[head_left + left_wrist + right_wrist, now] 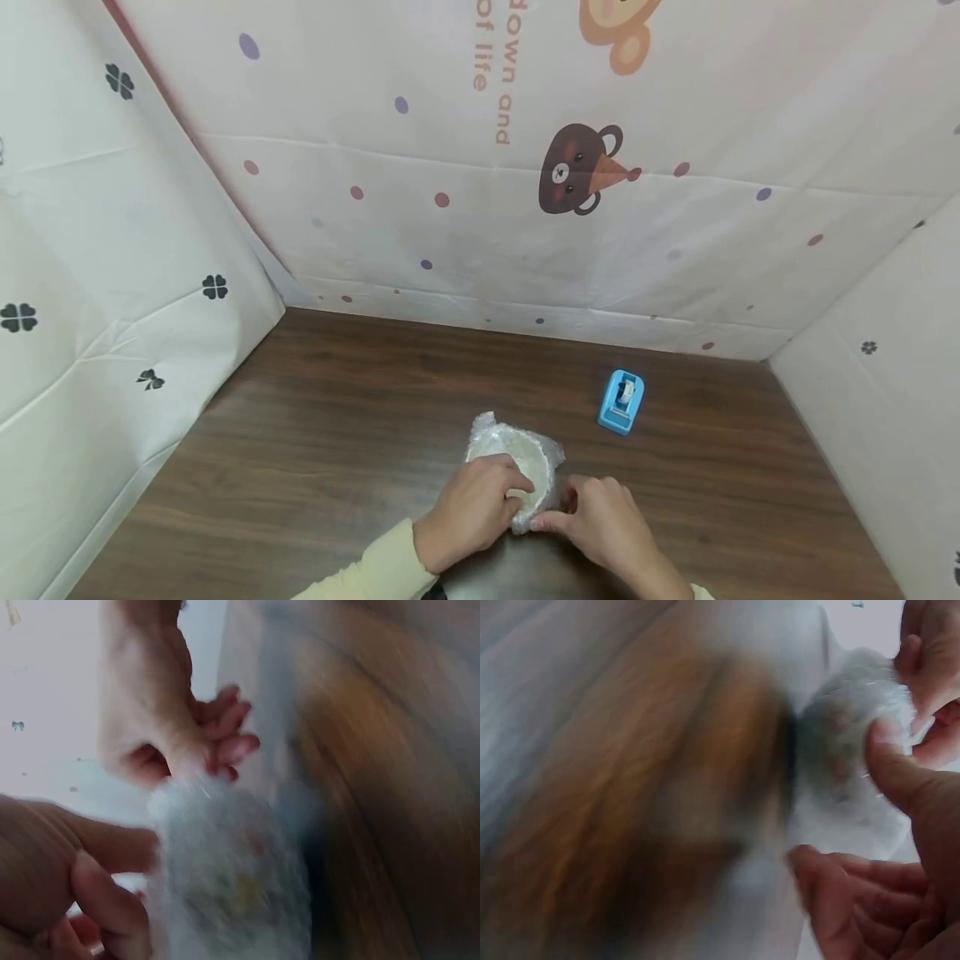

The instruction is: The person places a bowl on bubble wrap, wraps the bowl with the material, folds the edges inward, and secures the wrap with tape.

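A round bowl [534, 460] in bubble wrap stands on the table, its pale inside facing up; faint coloured patterns show through the wrapped side [232, 877] in the left wrist view. My left hand [474, 507] holds the bowl at its near left rim, fingers bent over into the hollow. On the near right, my right hand [600, 521] presses its thumb [889, 750] against the bubble wrap at the bowl's edge. Its other fingers [832, 892] are spread loosely away from the bowl in the right wrist view. The left hand's far fingers are partly hidden.
A small blue tape dispenser [622, 402] stands on the dark wooden table [337, 400], beyond the right hand. Printed cloth [450, 233] hangs at the back, with white cloth walls on the left [135, 317] and right [885, 400]. Both wrist views are partly blurred.
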`<state>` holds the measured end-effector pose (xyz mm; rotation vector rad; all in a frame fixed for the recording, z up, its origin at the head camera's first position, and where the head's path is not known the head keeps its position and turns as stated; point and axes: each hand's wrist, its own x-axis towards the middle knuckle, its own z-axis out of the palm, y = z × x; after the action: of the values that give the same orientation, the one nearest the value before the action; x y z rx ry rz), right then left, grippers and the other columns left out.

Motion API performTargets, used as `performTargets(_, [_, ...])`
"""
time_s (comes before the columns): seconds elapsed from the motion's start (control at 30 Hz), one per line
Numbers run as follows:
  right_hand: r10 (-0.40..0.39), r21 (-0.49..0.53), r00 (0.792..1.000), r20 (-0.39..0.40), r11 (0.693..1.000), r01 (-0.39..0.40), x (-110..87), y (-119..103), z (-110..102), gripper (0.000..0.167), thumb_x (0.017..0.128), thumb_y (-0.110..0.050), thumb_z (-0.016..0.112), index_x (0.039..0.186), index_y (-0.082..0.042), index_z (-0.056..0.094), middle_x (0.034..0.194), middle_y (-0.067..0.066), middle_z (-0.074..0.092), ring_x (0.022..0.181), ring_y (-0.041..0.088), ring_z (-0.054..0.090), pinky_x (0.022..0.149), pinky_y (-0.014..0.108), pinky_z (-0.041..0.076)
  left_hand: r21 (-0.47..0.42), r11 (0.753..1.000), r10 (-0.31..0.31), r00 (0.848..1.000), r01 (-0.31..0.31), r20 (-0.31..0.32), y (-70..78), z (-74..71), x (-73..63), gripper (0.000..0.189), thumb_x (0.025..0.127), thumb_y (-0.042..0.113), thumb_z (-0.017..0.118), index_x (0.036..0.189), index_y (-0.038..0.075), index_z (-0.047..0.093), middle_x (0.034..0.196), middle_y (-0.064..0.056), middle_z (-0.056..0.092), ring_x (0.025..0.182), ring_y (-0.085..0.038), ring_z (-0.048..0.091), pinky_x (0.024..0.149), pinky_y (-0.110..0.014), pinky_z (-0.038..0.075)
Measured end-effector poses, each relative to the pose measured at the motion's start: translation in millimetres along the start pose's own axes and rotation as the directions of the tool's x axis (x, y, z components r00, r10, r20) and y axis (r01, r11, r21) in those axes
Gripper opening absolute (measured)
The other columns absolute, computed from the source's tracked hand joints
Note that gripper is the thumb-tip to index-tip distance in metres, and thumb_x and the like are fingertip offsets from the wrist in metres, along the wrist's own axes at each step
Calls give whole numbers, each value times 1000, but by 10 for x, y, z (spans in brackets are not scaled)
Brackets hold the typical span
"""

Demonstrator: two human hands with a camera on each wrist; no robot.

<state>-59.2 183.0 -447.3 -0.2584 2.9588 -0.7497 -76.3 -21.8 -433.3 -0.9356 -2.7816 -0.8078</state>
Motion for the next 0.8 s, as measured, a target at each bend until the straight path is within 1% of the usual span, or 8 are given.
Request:
performTargets(0.07, [-62, -50, 997, -44, 997, 60, 22, 20, 24, 57, 69, -68, 84, 98, -20, 72, 75, -13, 61, 59, -1, 42, 54, 19, 39, 0, 1000, -4, 1000, 4, 21, -44, -19, 1, 15, 82, 8, 84, 94, 15, 80, 93, 6, 69, 80, -2, 62, 69, -17, 53])
performTargets(0.13, [-217, -106, 970, -106, 973, 206, 38, 48, 47, 66, 72, -64, 84, 117, -18, 71, 92, -9, 65, 69, -1, 46, 59, 19, 44, -6, 1000, -22, 999, 23, 24, -79, -35, 4, 16, 82, 12, 87, 93, 14, 75, 92, 4, 65, 75, -1, 55, 65, -17, 49])
performTargets(0.2, [-422, -183, 889, -178, 902, 391, 50, 74, 63, 65, 75, -54, 87, 128, -19, 70, 109, -4, 67, 80, 1, 51, 65, 21, 50, -11, 999, -36, 999, 36, 20, -98, -42, 8, 22, 81, 15, 89, 90, 14, 69, 90, 4, 59, 70, -1, 48, 61, -16, 45])
performTargets(0.27, [-598, -268, 774, -211, 796, 542, 69, 95, 65, 50, 80, -45, 87, 123, -22, 75, 114, -1, 67, 89, 6, 55, 72, 25, 53, -27, 999, -43, 999, 43, 5, -103, -47, 15, 27, 80, 14, 90, 86, 13, 64, 87, 3, 55, 66, 0, 43, 58, -16, 41])
performTargets(0.33, [-707, -321, 674, -215, 703, 634, 97, 100, 67, 33, 83, -39, 85, 112, -24, 79, 114, -1, 68, 96, 11, 57, 78, 29, 54, -43, 998, -50, 999, 50, -12, -106, -51, 17, 28, 79, 13, 90, 82, 13, 62, 84, 2, 53, 64, 1, 41, 57, -15, 40])
performTargets(0.4, [-756, -341, 621, -204, 650, 679, 129, 89, 79, 20, 87, -37, 82, 102, -26, 80, 110, -4, 69, 97, 13, 57, 79, 30, 51, -66, 996, -55, 998, 53, -30, -115, -59, 15, 27, 79, 11, 90, 78, 13, 63, 83, 1, 53, 64, 1, 43, 58, -15, 41])
performTargets(0.6, [-799, -380, 564, -210, 598, 705, 163, 69, 127, 14, 94, -38, 74, 92, -25, 77, 100, -9, 70, 91, 13, 55, 77, 27, 44, 9, 1000, -22, 996, 23, -88, -165, -37, 41, 23, 81, 1, 83, 73, 14, 66, 81, 3, 54, 66, -3, 49, 58, -17, 43])
performTargets(0.8, [-807, -404, 554, -202, 584, 704, 115, 31, 171, 16, 100, -35, 67, 103, -22, 75, 107, -8, 71, 97, 14, 60, 83, 31, 47, -2, 1000, -22, 992, 22, -124, -194, -17, 59, 22, 82, 0, 81, 73, 13, 66, 80, 3, 53, 64, -3, 47, 57, -16, 43])
